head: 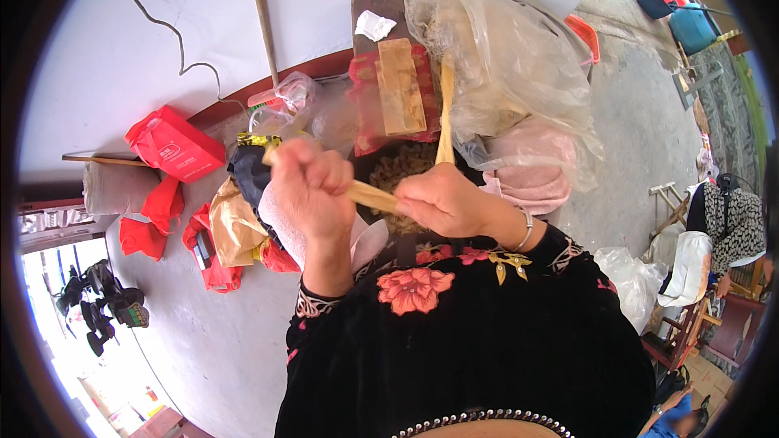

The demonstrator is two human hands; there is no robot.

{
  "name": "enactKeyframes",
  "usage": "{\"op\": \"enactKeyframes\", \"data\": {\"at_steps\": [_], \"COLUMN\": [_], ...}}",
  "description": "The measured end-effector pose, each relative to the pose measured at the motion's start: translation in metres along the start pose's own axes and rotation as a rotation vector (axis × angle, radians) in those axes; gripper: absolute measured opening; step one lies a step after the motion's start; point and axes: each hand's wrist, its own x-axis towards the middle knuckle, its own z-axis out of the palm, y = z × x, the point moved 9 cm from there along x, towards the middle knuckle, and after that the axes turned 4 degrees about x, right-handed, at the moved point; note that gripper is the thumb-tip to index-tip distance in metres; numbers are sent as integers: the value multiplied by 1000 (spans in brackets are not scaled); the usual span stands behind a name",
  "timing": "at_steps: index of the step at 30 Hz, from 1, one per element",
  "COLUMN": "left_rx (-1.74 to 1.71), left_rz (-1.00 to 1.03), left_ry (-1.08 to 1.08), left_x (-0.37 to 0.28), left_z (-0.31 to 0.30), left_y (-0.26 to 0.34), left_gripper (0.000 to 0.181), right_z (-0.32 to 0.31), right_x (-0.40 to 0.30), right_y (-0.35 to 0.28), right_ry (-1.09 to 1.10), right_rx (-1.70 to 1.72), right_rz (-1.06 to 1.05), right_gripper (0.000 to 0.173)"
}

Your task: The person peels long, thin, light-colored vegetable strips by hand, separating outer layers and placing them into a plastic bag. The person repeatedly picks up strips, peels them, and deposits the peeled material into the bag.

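Observation:
A pale yellow flat strip (372,196), perhaps of plant fibre, is stretched between my two hands. My left hand (311,188) is closed around one end and looks blurred. Between thumb and fingers, my right hand (447,201) pinches the strip. From behind the right hand a similar yellow length (447,109) runs up to a clear plastic bag (517,61); whether both are one piece is hidden by the hand. Below my hands lies a heap of small brownish pieces (395,170), partly covered. A wooden block (401,88) rests on a red patterned cloth (363,109) beyond them.
A crumpled white tissue (375,25) lies on the dark bench (377,0). Pink towelling (529,161) sits at right under the plastic. Red bags (176,146) and a tan bag (234,225) stand left. Chairs (681,334) and a person's blue sleeve (672,420) are far right.

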Motion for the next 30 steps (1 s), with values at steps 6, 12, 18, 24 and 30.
{"op": "enactKeyframes", "data": {"at_steps": [6,12,18,24,30], "left_rx": [720,921,1106,1299,1173], "left_rz": [563,140,-215,658,218], "left_ry": [-328,-362,-334,-280,-428], "left_x": [-47,-40,-24,-35,-29], "left_z": [36,36,8,42,19], "left_y": [20,-57,-87,-42,-70], "left_gripper": [39,35,32,11,5], "right_z": [10,-15,-13,5,8], "right_x": [-17,-16,-23,-34,-40], "right_y": [17,28,68,105,102], "right_ry": [-16,316,464,326,94], "right_rx": [1003,-54,133,837,766], "right_rz": [157,27,173,547,642], "right_gripper": [14,22,16,23,15]}}
